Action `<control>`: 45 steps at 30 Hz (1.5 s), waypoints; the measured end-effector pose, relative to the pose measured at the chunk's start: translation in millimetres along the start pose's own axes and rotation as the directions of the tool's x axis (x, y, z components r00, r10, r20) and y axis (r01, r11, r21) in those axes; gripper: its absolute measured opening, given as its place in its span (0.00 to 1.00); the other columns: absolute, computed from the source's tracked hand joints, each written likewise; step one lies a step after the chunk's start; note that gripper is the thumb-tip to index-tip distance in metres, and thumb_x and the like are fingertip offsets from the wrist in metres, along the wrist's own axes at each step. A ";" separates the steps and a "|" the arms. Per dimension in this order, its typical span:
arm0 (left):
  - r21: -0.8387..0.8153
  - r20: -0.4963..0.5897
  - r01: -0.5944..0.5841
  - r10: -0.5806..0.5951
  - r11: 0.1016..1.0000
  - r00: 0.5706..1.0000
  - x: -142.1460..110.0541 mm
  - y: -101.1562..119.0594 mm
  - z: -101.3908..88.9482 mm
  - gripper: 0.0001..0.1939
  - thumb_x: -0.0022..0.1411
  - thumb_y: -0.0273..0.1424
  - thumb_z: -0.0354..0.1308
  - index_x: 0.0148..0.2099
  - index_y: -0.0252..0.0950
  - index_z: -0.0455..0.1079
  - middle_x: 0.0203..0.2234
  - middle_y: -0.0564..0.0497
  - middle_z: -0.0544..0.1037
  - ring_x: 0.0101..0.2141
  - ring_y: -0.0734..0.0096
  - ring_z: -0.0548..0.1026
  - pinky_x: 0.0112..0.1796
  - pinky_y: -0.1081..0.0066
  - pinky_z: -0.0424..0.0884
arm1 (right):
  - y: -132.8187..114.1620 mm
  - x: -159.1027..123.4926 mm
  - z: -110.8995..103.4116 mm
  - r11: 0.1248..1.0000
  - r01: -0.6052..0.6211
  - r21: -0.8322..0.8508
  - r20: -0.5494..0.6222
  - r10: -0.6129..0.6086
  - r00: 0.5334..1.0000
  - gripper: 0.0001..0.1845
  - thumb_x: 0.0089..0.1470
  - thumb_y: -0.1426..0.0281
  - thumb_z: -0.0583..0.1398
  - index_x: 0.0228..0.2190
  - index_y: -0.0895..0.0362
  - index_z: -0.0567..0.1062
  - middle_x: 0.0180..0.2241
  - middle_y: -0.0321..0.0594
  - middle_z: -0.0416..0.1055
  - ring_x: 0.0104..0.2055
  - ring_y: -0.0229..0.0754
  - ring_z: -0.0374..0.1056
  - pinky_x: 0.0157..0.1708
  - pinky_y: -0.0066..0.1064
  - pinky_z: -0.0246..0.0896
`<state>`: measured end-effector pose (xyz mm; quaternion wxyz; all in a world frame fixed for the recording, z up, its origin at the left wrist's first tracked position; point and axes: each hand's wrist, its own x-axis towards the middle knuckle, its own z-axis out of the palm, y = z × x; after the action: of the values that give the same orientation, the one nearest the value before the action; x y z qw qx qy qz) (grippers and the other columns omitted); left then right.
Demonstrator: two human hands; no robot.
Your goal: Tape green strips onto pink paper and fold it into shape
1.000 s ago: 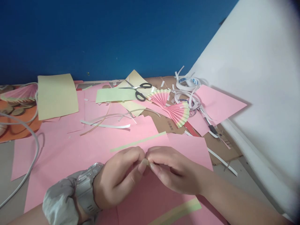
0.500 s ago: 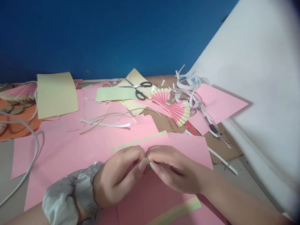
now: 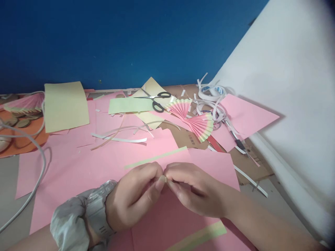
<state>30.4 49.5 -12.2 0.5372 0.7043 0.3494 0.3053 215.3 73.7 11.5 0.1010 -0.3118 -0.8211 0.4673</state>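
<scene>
My left hand [image 3: 142,191] and my right hand [image 3: 195,190] meet over a pink sheet [image 3: 154,223], fingers curled and thumbs pressed against forefingers. A tiny pale yellowish piece [image 3: 165,179] shows between the fingertips of both hands. Most of it is hidden, so its kind cannot be made out. Beyond my knuckles a light green strip [image 3: 157,157] runs along the pink paper. Nearer to me, under my right wrist, lies a yellow and green strip [image 3: 201,236].
Black-handled scissors [image 3: 158,101] lie open on green paper [image 3: 128,105]. Beside them is a pleated pink-and-green paper fan [image 3: 200,125]. Tape rolls [image 3: 211,92], a pen [image 3: 232,134] and white paper strips [image 3: 120,138] lie around. A cable [image 3: 43,167] curves at left, near a yellow sheet [image 3: 66,108].
The view has shifted slightly, so everything sits a little further right. My hands keep the same pinch, with hardly any movement of the fingers.
</scene>
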 end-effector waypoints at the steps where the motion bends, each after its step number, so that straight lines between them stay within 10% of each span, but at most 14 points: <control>1: 0.006 0.003 -0.005 0.005 1.000 1.000 0.2 -0.1 -0.3 0.12 0.66 0.32 0.40 0.29 0.37 0.55 0.21 0.57 0.59 0.22 0.76 0.57 0.25 0.74 0.57 | -0.5 -0.7 -0.5 1.000 -0.009 0.003 0.007 0.009 1.000 0.12 0.53 0.78 0.47 0.20 0.55 0.53 0.20 0.30 0.51 0.22 0.32 0.50 0.22 0.25 0.48; 6: 0.211 -0.026 -0.072 0.080 0.975 0.996 0.3 -1.2 -1.3 0.08 0.65 0.27 0.41 0.33 0.37 0.57 0.24 0.55 0.62 0.25 0.74 0.60 0.28 0.72 0.59 | -1.6 -1.6 -1.9 0.998 -0.055 0.019 -0.029 0.055 0.998 0.11 0.53 0.77 0.47 0.22 0.55 0.54 0.21 0.30 0.53 0.23 0.32 0.51 0.23 0.25 0.49; 13: 0.663 0.040 -0.211 0.248 0.718 0.968 2.3 -3.6 -0.9 0.06 0.62 0.21 0.43 0.34 0.37 0.56 0.27 0.52 0.65 0.29 0.69 0.60 0.31 0.67 0.60 | 4.1 -1.1 3.2 0.994 -0.081 -0.069 -0.122 0.073 0.990 0.11 0.50 0.79 0.48 0.21 0.55 0.53 0.18 0.29 0.53 0.21 0.33 0.50 0.21 0.26 0.44; 45: 0.636 0.034 -0.166 0.187 0.754 0.982 2.3 -6.1 0.2 0.07 0.63 0.22 0.41 0.34 0.37 0.56 0.26 0.52 0.65 0.28 0.69 0.61 0.31 0.69 0.60 | 8.4 -0.7 3.0 0.994 0.012 -0.106 -0.131 -0.026 0.991 0.12 0.49 0.80 0.49 0.21 0.55 0.51 0.19 0.29 0.52 0.22 0.33 0.48 0.22 0.26 0.45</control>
<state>30.9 52.4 -18.1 0.2308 0.8692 0.3725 0.2292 218.0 74.2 3.0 0.1431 -0.3393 -0.8389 0.4007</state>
